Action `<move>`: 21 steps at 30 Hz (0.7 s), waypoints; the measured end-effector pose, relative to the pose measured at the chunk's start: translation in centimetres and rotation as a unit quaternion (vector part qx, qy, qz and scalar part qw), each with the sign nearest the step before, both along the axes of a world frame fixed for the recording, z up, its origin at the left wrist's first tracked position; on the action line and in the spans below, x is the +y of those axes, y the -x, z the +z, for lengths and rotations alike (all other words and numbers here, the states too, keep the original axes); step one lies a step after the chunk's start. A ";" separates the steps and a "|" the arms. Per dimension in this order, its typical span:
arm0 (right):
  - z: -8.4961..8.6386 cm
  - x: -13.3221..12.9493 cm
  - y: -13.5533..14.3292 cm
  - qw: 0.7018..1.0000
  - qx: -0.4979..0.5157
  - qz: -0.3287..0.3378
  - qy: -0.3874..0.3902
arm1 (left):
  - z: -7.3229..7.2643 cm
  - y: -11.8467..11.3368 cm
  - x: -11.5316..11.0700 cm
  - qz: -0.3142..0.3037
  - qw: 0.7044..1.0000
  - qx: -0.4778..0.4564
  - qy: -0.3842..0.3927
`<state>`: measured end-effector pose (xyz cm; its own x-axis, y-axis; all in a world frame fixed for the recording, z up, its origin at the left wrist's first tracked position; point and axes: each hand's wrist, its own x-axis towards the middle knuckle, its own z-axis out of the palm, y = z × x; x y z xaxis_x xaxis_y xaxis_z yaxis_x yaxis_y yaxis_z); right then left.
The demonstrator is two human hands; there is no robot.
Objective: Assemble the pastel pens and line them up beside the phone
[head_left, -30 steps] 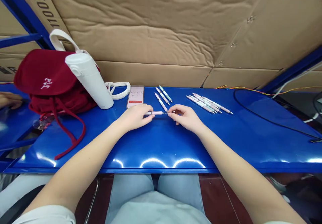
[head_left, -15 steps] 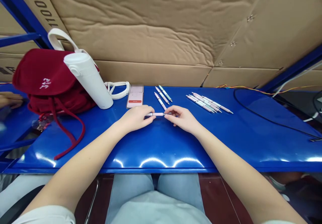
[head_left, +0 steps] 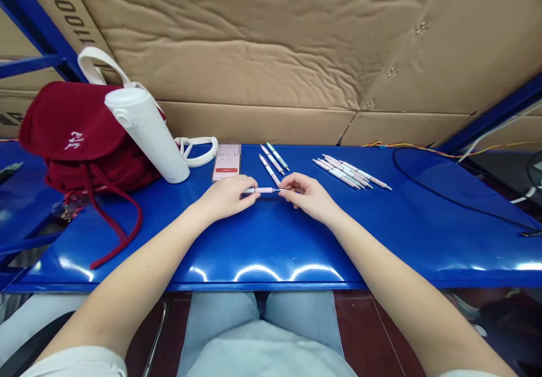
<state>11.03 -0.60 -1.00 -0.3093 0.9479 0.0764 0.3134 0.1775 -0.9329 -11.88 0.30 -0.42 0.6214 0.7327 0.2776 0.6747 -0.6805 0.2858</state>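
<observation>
My left hand [head_left: 231,195] is closed round the barrel of a pale pink and white pen [head_left: 265,190], held level just above the blue table. At its right end my right hand [head_left: 307,194] pinches a thin rod that looks like the pen's refill [head_left: 277,190]; the fingertips hide its far end. Just behind my hands lie a pink and white pen [head_left: 270,169], a second pink one [head_left: 272,159] and a green one [head_left: 278,156]. To the right is a loose pile of several pastel pens [head_left: 345,172].
Beyond my left hand lies a phone [head_left: 227,165] with its screen lit. Further left are a white bottle [head_left: 148,137], leaning on a dark red bag [head_left: 80,123], and a white strap [head_left: 201,154]. Black cable [head_left: 449,197] crosses the right side; cardboard [head_left: 254,72] stands behind.
My right fingers have shifted slightly from the barrel, and more of the thin rod shows between. At the far left another person's hand has gone from view. The phone's screen digits now show.
</observation>
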 end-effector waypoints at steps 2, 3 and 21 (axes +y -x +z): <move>-0.1 0.0 0.1 1.000 -0.011 0.002 -0.015 | -0.1 0.0 0.0 -0.002 1.000 0.002 0.003; -0.1 -0.1 0.1 1.000 -0.015 0.004 -0.020 | -0.1 -0.1 0.0 -0.002 1.000 0.002 0.004; -0.4 -0.4 0.7 0.986 -0.138 0.013 -0.097 | -0.3 -0.4 -0.3 -0.027 1.000 0.008 0.005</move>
<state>10.32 -0.96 -1.43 -0.3668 0.9155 0.1650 0.5436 0.3549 -0.7607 -11.47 0.02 -0.73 0.6646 0.7005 0.2601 0.6413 -0.7133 0.2827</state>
